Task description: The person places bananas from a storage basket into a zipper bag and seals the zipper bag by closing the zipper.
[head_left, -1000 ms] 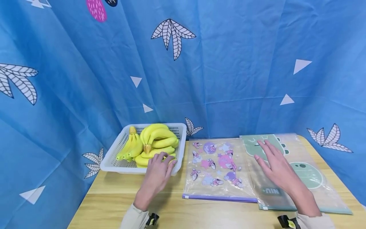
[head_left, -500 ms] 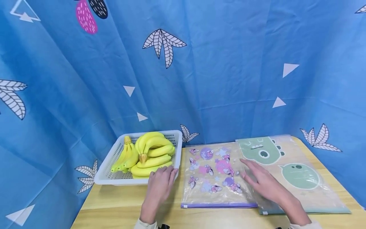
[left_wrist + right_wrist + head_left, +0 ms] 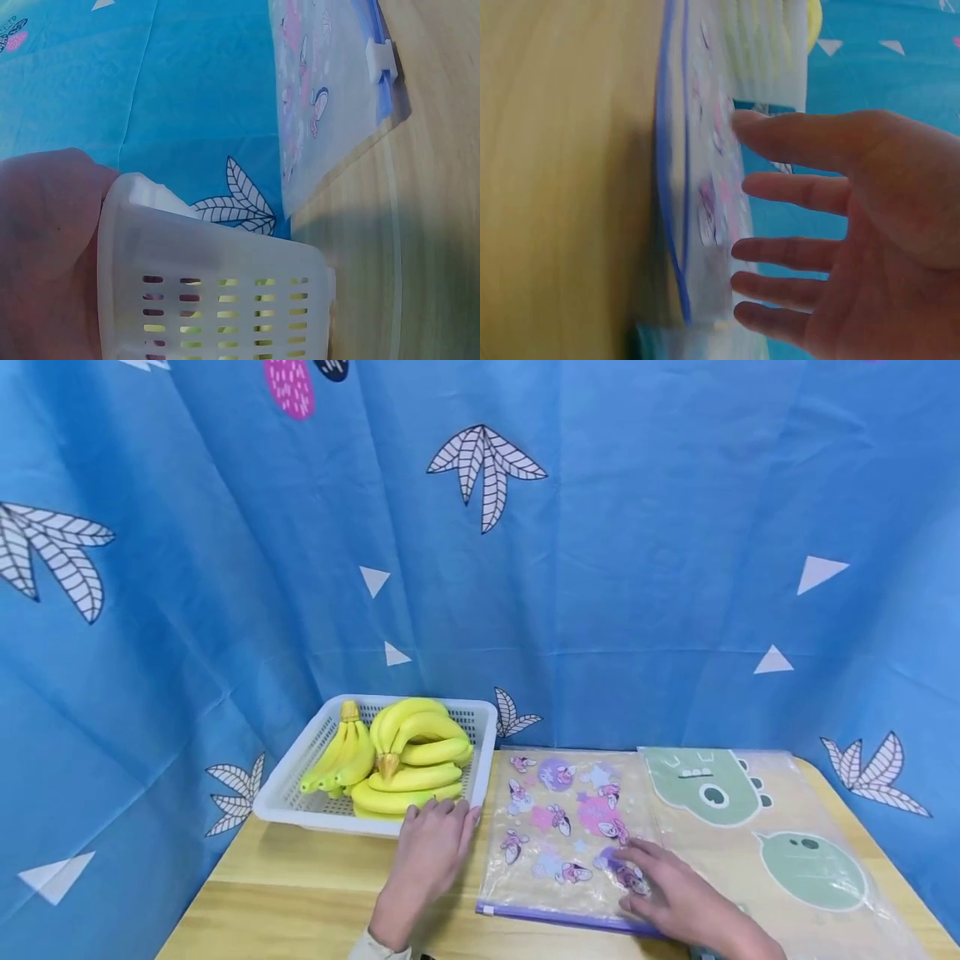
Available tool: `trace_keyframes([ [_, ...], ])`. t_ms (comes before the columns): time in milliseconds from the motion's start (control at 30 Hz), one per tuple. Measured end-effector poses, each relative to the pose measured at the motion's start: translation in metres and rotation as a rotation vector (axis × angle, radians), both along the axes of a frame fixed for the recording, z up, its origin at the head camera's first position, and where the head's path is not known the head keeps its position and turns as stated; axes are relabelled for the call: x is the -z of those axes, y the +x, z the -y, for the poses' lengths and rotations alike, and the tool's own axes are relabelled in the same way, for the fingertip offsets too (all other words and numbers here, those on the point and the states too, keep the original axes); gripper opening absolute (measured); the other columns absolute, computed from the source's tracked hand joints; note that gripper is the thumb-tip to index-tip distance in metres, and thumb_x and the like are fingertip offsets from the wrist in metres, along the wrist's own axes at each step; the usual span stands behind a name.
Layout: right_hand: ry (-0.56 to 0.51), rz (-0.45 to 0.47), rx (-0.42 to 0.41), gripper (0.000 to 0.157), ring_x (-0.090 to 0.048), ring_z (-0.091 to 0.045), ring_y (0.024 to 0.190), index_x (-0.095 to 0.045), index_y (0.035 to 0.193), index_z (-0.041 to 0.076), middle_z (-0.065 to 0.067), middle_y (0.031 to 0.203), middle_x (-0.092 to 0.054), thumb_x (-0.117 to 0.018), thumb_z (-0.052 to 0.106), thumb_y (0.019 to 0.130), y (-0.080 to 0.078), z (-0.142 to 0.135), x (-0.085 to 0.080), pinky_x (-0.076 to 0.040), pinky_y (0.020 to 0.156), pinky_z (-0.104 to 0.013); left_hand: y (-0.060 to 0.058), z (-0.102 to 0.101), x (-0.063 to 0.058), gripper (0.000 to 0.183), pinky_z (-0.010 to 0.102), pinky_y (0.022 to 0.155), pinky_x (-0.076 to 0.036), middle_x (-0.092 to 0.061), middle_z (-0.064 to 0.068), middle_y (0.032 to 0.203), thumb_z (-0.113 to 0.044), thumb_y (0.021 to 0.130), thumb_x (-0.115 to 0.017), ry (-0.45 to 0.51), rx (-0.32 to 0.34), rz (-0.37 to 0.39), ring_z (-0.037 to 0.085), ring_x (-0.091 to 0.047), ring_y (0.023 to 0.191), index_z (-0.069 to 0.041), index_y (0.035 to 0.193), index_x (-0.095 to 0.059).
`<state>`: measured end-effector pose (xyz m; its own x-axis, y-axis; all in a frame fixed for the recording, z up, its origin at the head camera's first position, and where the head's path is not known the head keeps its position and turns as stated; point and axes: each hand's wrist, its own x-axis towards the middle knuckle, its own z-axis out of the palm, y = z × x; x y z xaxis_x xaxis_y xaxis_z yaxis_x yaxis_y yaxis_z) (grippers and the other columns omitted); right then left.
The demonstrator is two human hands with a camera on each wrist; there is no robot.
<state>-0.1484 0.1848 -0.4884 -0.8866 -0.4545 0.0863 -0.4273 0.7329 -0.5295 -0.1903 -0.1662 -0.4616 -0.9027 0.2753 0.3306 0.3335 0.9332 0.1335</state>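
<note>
My left hand [image 3: 435, 847] is at the front right corner of a white plastic basket [image 3: 330, 820], fingers bent over its rim. In the left wrist view that hand [image 3: 45, 247] lies against the basket's pierced wall [image 3: 225, 259]. Several bunches of yellow bananas [image 3: 412, 777] fill the basket. My right hand [image 3: 682, 897] is above the lower right part of a clear zip bag [image 3: 540, 868] printed with pink and purple figures. The right wrist view shows its fingers [image 3: 795, 253] spread and nearly straight, holding nothing.
Right of the printed bag lies a second clear zip bag with a green dinosaur print [image 3: 813, 868], its left edge by the first bag. Both lie flat on a wooden table [image 3: 262, 893]. A blue patterned curtain [image 3: 637, 568] hangs behind and to the left.
My right hand has moved left and toward me, from over the dinosaur bag to the pink-printed bag. My left hand has gone from over the bananas to the basket's rim.
</note>
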Motion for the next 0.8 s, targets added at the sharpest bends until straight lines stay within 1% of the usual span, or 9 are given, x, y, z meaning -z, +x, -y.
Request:
trace_keyframes([
  [133, 0.001, 0.24, 0.011, 0.067, -0.041, -0.061, 0.132, -0.063, 0.135, 0.011, -0.035, 0.15, -0.04, -0.086, 0.042, 0.081, 0.001, 0.01, 0.005, -0.042, 0.098, -0.074, 0.0, 0.0, 0.004, 0.044, 0.055, 0.09, -0.051, -0.073, 0.012, 0.112, -0.041, 0.11, -0.041, -0.014, 0.016, -0.026, 0.033, -0.067, 0.106, -0.01, 0.115, -0.072],
  [200, 0.005, 0.298, 0.022, 0.07, -0.037, -0.063, 0.134, -0.063, 0.135, 0.011, -0.037, 0.152, -0.036, -0.089, 0.041, 0.077, 0.0, 0.016, 0.006, -0.042, 0.098, -0.074, 0.0, 0.0, 0.006, 0.045, 0.054, 0.089, -0.052, -0.073, 0.012, 0.11, -0.044, 0.11, -0.041, -0.03, 0.015, -0.043, 0.033, -0.067, 0.104, -0.01, 0.115, -0.071],
  [233, 0.012, 0.299, 0.015, 0.07, -0.036, -0.064, 0.133, -0.063, 0.134, 0.011, -0.038, 0.152, -0.035, -0.09, 0.04, 0.076, -0.001, 0.018, 0.007, -0.042, 0.097, -0.074, 0.0, 0.001, 0.007, 0.046, 0.054, 0.088, -0.052, -0.073, 0.011, 0.108, -0.046, 0.109, -0.042, -0.039, 0.015, -0.052, 0.032, -0.067, 0.102, -0.01, 0.114, -0.071],
  [300, 0.031, 0.279, 0.004, 0.071, -0.036, -0.064, 0.133, -0.063, 0.133, 0.009, -0.039, 0.151, -0.036, -0.091, 0.038, 0.075, -0.003, 0.021, 0.007, -0.043, 0.097, -0.073, -0.002, 0.002, 0.007, 0.047, 0.052, 0.085, -0.052, -0.073, 0.011, 0.103, -0.049, 0.108, -0.045, -0.056, 0.01, -0.063, 0.031, -0.066, 0.098, -0.01, 0.112, -0.071],
  [400, 0.054, 0.224, -0.018, 0.063, -0.041, -0.064, 0.13, -0.065, 0.129, 0.009, -0.039, 0.147, -0.039, -0.09, 0.035, 0.077, -0.003, 0.022, 0.008, -0.046, 0.094, -0.072, -0.002, 0.003, 0.006, 0.05, 0.05, 0.083, -0.051, -0.072, 0.009, 0.101, -0.054, 0.106, -0.045, -0.086, 0.005, -0.064, 0.03, -0.066, 0.096, -0.011, 0.11, -0.07],
  [567, 0.08, 0.148, -0.03, 0.022, -0.053, -0.057, 0.123, -0.073, 0.103, 0.018, -0.035, 0.139, -0.052, -0.083, 0.029, 0.087, -0.004, 0.024, 0.006, -0.048, 0.093, -0.069, -0.003, 0.002, 0.005, 0.05, 0.047, 0.081, -0.05, -0.073, 0.009, 0.104, -0.052, 0.108, -0.04, -0.093, 0.01, -0.067, 0.029, -0.066, 0.097, -0.011, 0.113, -0.069],
  [633, 0.078, 0.071, -0.035, 0.008, -0.059, -0.051, 0.118, -0.073, 0.095, 0.018, -0.029, 0.132, -0.059, -0.079, 0.022, 0.09, -0.004, 0.025, 0.005, -0.05, 0.093, -0.064, -0.003, 0.001, 0.005, 0.051, 0.047, 0.081, -0.051, -0.073, 0.009, 0.106, -0.052, 0.108, -0.039, -0.099, 0.012, -0.076, 0.03, -0.066, 0.098, -0.011, 0.113, -0.069],
  [700, 0.073, -0.034, -0.034, 0.008, -0.065, -0.044, 0.112, -0.073, 0.09, 0.017, -0.022, 0.125, -0.066, -0.078, 0.012, 0.089, -0.003, 0.026, 0.004, -0.054, 0.091, -0.058, -0.003, 0.001, 0.005, 0.052, 0.047, 0.081, -0.051, -0.074, 0.009, 0.105, -0.052, 0.108, -0.038, -0.104, 0.012, -0.088, 0.03, -0.067, 0.097, -0.011, 0.113, -0.069],
  [800, 0.054, -0.205, -0.001, 0.02, -0.072, -0.032, 0.102, -0.07, 0.089, 0.015, -0.012, 0.113, -0.073, -0.08, -0.001, 0.081, -0.002, 0.03, 0.003, -0.06, 0.085, -0.046, -0.003, 0.001, 0.006, 0.05, 0.047, 0.079, -0.051, -0.074, 0.008, 0.102, -0.052, 0.108, -0.039, -0.106, 0.009, -0.1, 0.029, -0.067, 0.095, -0.012, 0.11, -0.07],
])
